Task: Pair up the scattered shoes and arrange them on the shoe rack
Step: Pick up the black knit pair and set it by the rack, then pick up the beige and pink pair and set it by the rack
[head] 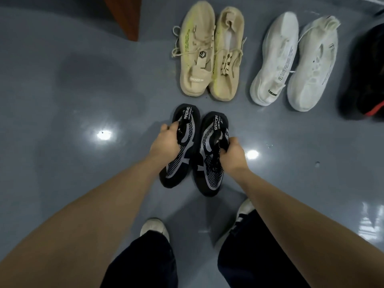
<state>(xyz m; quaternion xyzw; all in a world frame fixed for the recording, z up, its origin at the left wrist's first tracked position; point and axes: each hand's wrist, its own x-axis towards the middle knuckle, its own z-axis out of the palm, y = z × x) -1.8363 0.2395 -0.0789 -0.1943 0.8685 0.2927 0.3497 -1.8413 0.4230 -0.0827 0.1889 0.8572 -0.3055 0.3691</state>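
Two black-and-grey knit sneakers lie side by side over the grey floor in the middle of the head view, toes toward me. My left hand (166,140) grips the left black sneaker (182,154) at its collar. My right hand (233,154) grips the right black sneaker (209,161) at its collar and laces. I cannot tell whether the soles touch the floor. Beyond them a pair of beige sneakers (209,53) lies together, and to its right a pair of white sneakers (295,61). No shoe rack is in view.
A black shoe with a red sole edge (367,80) lies at the right border. A brown wooden corner (126,15) juts in at the top. My own feet in white shoes (154,227) stand at the bottom. The glossy floor (72,100) reflects ceiling lights.
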